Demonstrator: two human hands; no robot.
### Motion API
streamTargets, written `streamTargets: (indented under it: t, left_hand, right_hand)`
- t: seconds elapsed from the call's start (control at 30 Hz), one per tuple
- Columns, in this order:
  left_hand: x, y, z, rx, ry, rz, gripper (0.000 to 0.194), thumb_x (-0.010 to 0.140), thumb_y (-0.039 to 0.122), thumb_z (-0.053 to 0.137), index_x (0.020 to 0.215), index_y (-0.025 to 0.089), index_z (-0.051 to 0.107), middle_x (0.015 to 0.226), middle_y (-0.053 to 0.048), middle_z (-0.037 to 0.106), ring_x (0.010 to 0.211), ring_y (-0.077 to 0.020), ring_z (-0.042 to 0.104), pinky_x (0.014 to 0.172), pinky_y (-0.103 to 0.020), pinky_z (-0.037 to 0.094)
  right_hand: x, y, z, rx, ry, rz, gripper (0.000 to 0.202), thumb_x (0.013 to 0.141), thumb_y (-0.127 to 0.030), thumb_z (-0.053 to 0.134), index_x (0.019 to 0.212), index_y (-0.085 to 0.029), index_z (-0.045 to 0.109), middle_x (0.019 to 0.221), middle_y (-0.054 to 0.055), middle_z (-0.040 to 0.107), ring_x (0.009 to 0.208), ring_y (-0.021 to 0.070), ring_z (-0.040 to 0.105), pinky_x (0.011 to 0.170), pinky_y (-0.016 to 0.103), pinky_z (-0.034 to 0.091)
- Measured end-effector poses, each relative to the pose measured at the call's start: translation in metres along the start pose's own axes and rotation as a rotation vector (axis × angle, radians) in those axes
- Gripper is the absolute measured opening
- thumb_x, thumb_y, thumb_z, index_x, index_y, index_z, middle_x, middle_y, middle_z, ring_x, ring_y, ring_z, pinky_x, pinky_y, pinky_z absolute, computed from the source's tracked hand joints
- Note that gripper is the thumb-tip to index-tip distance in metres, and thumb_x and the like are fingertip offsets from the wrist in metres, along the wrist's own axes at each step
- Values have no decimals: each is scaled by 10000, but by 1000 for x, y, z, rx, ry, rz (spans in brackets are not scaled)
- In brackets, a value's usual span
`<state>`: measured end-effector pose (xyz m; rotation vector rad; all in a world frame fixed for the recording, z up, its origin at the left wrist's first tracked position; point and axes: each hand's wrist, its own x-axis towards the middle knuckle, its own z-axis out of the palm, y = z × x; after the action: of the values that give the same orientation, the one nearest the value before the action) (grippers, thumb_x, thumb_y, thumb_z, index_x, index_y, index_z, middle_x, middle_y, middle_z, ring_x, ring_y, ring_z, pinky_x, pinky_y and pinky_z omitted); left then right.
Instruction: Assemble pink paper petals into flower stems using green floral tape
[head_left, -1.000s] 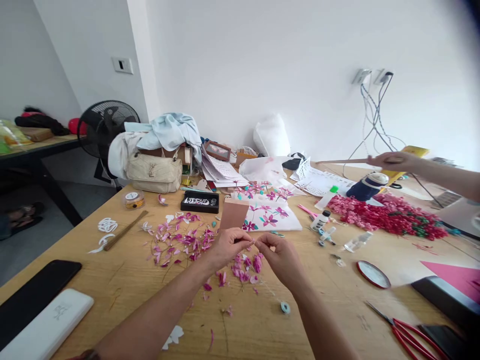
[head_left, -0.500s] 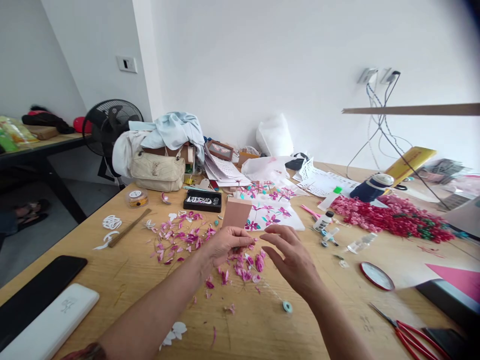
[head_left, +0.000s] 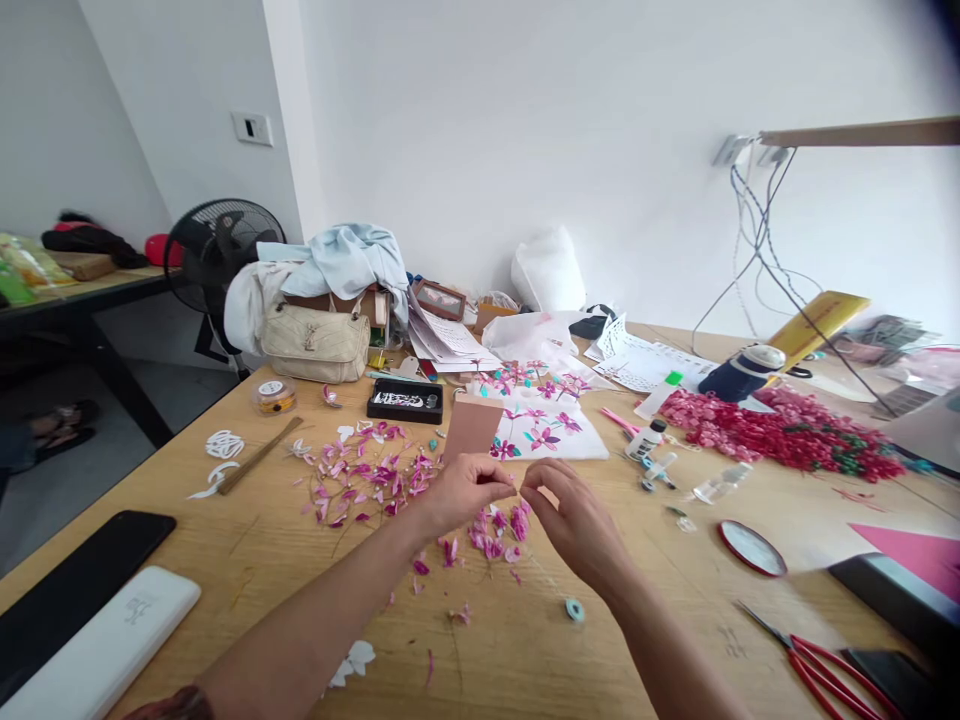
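Thumb and fingers of my left hand (head_left: 476, 490) are pinched together; what sits between them is too small to make out. Close to its right, my right hand (head_left: 566, 505) pinches as well, its fingertips a small gap from the left ones. Below and beyond both hands lie loose pink petals (head_left: 489, 540) and pink flower pieces on wires (head_left: 367, 470). A brown card (head_left: 474, 425) stands behind my left hand. Past it, a white sheet (head_left: 589, 435) carries finished-looking pink and teal flowers (head_left: 541, 438). A small teal spool (head_left: 574, 610) rests below my right hand, with a thin thread running up from it.
Red-handled scissors (head_left: 825, 670), a round red-rimmed dish (head_left: 752, 548), small bottles (head_left: 646, 440) and red flower strands (head_left: 795, 425) occupy the right. A white power bank (head_left: 112, 640) and a black phone (head_left: 82, 580) lie left. Behind stand a cream bag (head_left: 315, 345) and a fan (head_left: 225, 255).
My right hand's fingers have closed from a spread pose into a pinch near my left hand. My left hand has shifted slightly and keeps its pinch.
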<state>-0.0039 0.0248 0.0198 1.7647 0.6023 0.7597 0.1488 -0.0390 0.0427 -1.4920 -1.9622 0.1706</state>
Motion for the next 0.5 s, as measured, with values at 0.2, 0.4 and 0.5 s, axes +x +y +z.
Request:
streamTargets:
  t: [0.2,0.4,0.5]
  left_hand:
    - [0,-3,6,584,122,370,236,837,207,428,711,133,613,709,-47,538,710,-142,483,670,-267,362]
    - [3,-5,1,-250,107,-170,204,693,312,617,638,118,588,593,5,517,549,-81,437,533,-207,317]
    - [2,-5,-1,-506,20,-306,254,619,347,681,635,117,573,541,35,465,484,-49,369,473,-192,243]
  right_hand:
    - [1,12,12,353,-44,448,194,759,-302,458,608,-183,484,523,-31,463,500,113,435,477,235,353]
    - [-8,9,-5,87,176,84,156,794,-271,492,922,-203,548,947,58,583,838,176,538,722,307,443]
    - [-8,6,-9,-82,131,-184,171,804,-198,497,961,-213,563,953,72,577,901,191,517,745,322,441]
